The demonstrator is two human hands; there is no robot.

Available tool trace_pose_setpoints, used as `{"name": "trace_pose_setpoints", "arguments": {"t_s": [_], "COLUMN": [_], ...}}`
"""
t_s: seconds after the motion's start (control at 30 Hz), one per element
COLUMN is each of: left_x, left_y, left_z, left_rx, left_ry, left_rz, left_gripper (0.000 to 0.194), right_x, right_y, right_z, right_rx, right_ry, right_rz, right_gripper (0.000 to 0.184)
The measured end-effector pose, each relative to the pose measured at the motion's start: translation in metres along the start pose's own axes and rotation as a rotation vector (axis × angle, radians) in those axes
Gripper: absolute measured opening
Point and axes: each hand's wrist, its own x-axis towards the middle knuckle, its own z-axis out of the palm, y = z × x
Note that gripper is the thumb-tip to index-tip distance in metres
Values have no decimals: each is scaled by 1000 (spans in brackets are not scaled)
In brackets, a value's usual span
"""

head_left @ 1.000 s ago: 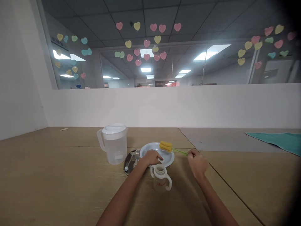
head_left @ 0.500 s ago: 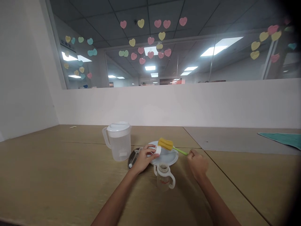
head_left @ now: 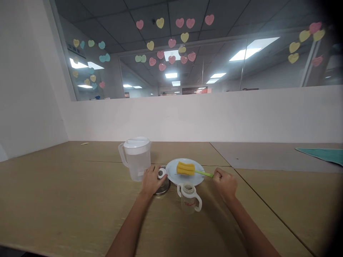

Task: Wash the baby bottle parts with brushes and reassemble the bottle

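Observation:
My left hand is closed on a white bottle ring, which it holds over a small round metal dish. The hand covers part of that dish and what lies in it. My right hand grips the green handle of a sponge brush; its yellow sponge head is over a white plate. Between my forearms stands a clear baby bottle, upright, with its top uncovered, two white handles and red lettering.
A lidded clear plastic pitcher stands behind my left hand. At the far right lies a teal cloth. Seams run across the tabletop. A white wall with a window above closes off the back.
My left hand has moved left with the white ring, from beside the sponge to above the metal dish. The sponge head has shifted slightly lower and left, while my right hand has barely moved.

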Motion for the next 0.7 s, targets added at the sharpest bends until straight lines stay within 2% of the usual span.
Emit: {"name": "trace_pose_setpoints", "arguments": {"t_s": [0.1, 0.3, 0.43, 0.57, 0.63, 0.7], "left_x": [-2, -4, -8, -8, -5, -2], "left_y": [1, 0, -1, 0, 7, 22], "left_z": [1, 5, 14, 13, 4, -9], "left_rx": [131, 133, 126, 105, 65, -31], "left_ry": [-69, -124, -222, -312, -269, -172], "left_rz": [55, 12, 18, -13, -12, 29], "left_gripper": [31, 32, 33, 50, 53, 43], "right_x": [0, -2, -2, -2, -1, 0], "right_y": [2, 2, 2, 3, 1, 0], "right_z": [3, 6, 6, 6, 4, 2], "right_rx": [-22, -36, -36, -37, -24, 5], "right_ry": [39, 100, 78, 34, 10, -7], "right_rz": [-72, -180, -176, -136, -78, 5], "right_gripper": [21, 21, 20, 20, 21, 22]}}
